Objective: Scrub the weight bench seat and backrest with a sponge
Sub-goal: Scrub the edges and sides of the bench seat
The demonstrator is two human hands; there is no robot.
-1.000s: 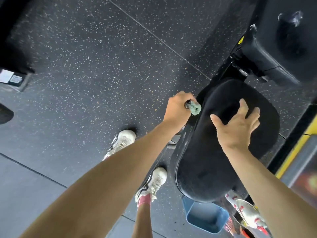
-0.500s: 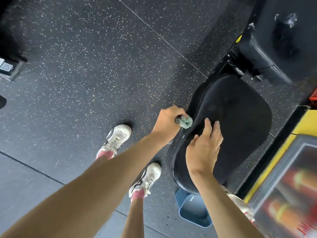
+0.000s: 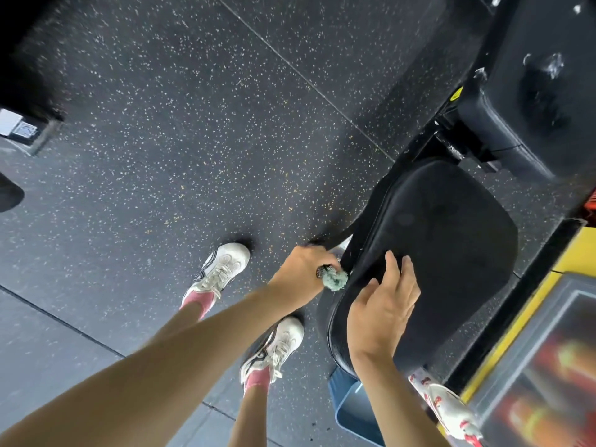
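Note:
The black padded bench seat [image 3: 451, 240] fills the right centre, and the black backrest [image 3: 548, 101] rises behind it at the upper right. My left hand [image 3: 301, 272] grips a pale green sponge [image 3: 335, 279] and holds it against the seat's left side edge. My right hand [image 3: 382, 306] lies flat on the seat's near left part with the fingers straight, just right of the sponge.
A blue tub [image 3: 350, 411] stands on the speckled rubber floor under the seat's near end. A white bottle with red print [image 3: 448, 404] lies beside it. A yellow-framed machine [image 3: 548, 350] closes off the right. My feet in white shoes [image 3: 219, 272] stand left of the bench.
Both hands slid toward me along the seat's left side: the sponge moved down the edge and the right hand shifted from the seat's middle to its near left part.

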